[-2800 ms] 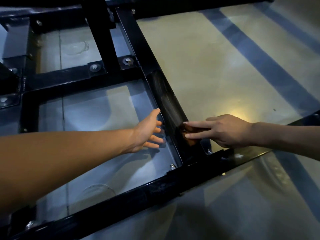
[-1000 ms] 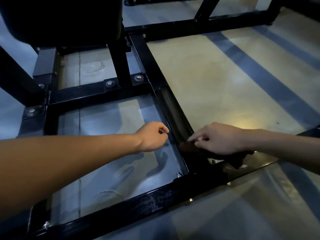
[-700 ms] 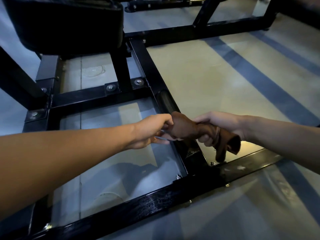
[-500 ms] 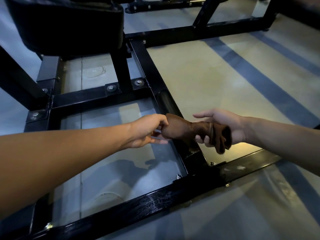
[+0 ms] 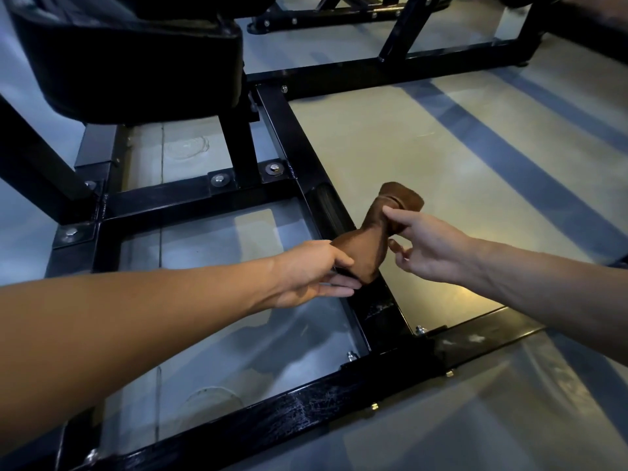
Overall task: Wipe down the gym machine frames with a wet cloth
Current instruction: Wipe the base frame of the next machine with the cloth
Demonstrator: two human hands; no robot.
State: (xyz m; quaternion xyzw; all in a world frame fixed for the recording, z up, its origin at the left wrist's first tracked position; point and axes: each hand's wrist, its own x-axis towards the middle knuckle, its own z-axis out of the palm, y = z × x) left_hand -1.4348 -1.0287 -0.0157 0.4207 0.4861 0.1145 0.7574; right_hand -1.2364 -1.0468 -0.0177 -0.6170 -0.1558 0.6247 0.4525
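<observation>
Fingers [image 5: 390,212] of our right hand [image 5: 428,246] pinch the upper part of the brown cloth [image 5: 373,232], thumb and forefinger closed on it while the other fingers curl loosely beneath. Our left hand [image 5: 306,273] grips the cloth's lower end, thumb on top and fingers underneath. We hold the cloth twisted into a roll between both hands, lifted clear above the black frame bar [image 5: 306,158] that runs from the near crossbar [image 5: 272,413] towards the far one. Bolts [image 5: 273,168] fasten the plates at the bar joints. A black padded seat [image 5: 136,52] hangs over the far-left corner of the frame. We can read no brand, label or writing anywhere.
</observation>
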